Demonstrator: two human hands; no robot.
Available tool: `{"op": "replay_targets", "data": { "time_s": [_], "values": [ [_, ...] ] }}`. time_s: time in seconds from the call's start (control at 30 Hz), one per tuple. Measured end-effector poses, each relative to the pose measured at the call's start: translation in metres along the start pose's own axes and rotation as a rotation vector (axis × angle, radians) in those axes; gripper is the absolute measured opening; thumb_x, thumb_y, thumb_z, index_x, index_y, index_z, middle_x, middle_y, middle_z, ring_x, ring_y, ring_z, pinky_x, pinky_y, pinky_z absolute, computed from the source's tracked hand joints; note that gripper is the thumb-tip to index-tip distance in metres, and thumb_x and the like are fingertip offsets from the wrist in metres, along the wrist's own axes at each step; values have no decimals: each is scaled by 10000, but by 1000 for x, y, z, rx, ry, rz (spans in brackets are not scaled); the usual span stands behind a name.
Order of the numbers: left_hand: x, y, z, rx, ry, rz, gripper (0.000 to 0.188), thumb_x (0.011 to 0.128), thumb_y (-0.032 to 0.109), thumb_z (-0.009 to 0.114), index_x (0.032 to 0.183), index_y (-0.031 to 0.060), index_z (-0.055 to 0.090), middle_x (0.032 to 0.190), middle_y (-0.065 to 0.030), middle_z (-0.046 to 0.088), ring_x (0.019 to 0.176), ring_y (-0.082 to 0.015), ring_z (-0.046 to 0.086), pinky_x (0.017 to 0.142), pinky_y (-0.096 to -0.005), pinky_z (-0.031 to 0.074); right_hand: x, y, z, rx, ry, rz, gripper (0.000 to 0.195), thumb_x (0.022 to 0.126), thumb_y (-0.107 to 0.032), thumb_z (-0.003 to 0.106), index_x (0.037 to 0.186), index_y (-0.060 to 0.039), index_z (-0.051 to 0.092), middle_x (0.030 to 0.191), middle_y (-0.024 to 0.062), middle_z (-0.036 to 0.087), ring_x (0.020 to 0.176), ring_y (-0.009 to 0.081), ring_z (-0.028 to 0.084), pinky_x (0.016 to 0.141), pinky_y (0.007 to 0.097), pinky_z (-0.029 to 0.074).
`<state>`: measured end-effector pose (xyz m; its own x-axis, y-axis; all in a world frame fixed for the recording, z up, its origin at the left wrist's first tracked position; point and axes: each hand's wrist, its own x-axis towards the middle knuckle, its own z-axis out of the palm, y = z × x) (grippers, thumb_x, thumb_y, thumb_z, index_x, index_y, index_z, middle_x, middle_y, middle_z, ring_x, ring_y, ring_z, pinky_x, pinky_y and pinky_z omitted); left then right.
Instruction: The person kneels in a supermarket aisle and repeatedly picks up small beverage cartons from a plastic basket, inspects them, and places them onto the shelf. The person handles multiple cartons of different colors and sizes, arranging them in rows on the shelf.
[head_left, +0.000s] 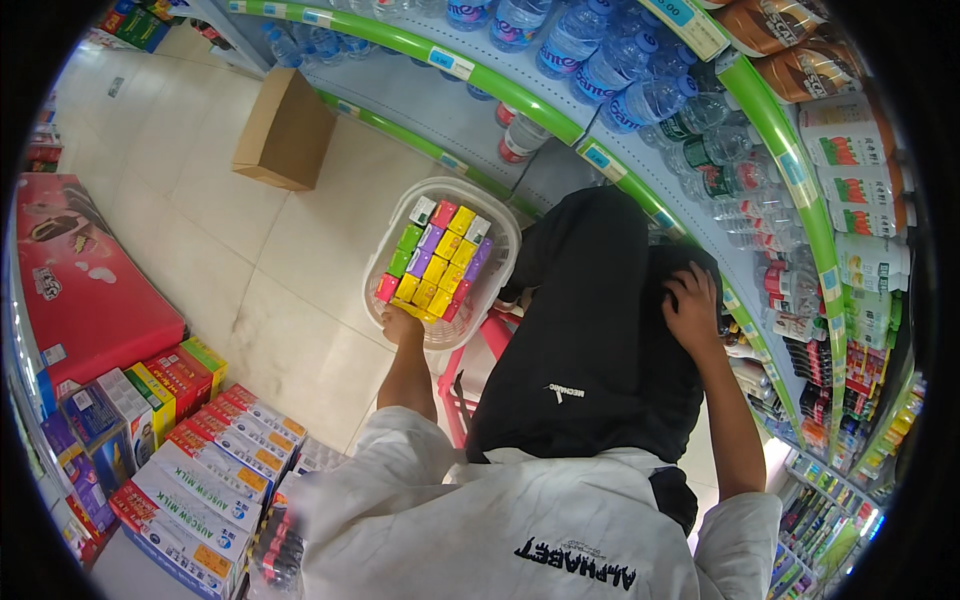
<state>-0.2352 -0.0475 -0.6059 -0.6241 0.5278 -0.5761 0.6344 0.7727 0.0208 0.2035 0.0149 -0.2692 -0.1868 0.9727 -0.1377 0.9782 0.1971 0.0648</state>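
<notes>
A white plastic basket stands on the floor to the front left, with rows of small boxes in yellow, purple, green, pink and white inside. At its near left rim, my left hand grips a small yellow box that lies tilted against the rows. The fingertips are partly hidden. My right hand rests on my right knee, fingers somewhat apart, holding nothing. Black trousers cover my bent legs. Under me, part of a pink plastic stool shows.
Shelves with green price rails curve along the front and right, carrying water bottles and other drinks. A brown cardboard box stands on the tiled floor. Stacked milk cartons and a red chest line the left.
</notes>
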Motion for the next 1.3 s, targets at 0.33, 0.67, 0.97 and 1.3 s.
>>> {"op": "replay_targets", "data": {
  "time_s": [0.33, 0.67, 0.97, 1.3],
  "values": [
    [-72, -40, -68, -431, 176, 440, 590, 723, 189, 739, 1147, -46, 403, 1141, -272, 521, 1057, -414, 561, 873, -468, 488, -1, -3, 9, 3, 64, 3, 186, 800, -129, 626, 970, -73, 678, 1117, 83, 592, 1285, 337, 411, 1124, 536, 248],
    [-172, 29, -216, -1012, -120, 843, 573, 850, 56, 650, 1357, -15, 393, 1220, -173, 564, 1129, -250, 565, 954, -352, 464, 9, -41, -60, 618, 272, -104, 238, 837, -109, 590, 1056, -24, 630, 1023, 166, 640, 972, 360, 599, 893, 418, 463],
    [-306, 215, -329, -1198, -568, 1377, 457, 926, 57, 584, 1348, -7, 422, 1266, -125, 545, 1169, -192, 532, 1017, -321, 402, -25, -73, -184, 581, 576, -299, 597, 824, -294, 704, 1290, 4, 479, 1225, 198, 561, 1095, 378, 548, 949, 450, 422],
    [-388, 245, -355, -1253, -264, 1585, 534, 894, 161, 666, 1345, 5, 427, 1176, -125, 559, 1103, -191, 551, 893, -326, 477, -44, -38, -189, 975, 756, -73, 529, 840, -74, 682, 1303, 46, 457, 1132, 161, 592, 1021, 291, 603, 876, 379, 483]
  ]
}}
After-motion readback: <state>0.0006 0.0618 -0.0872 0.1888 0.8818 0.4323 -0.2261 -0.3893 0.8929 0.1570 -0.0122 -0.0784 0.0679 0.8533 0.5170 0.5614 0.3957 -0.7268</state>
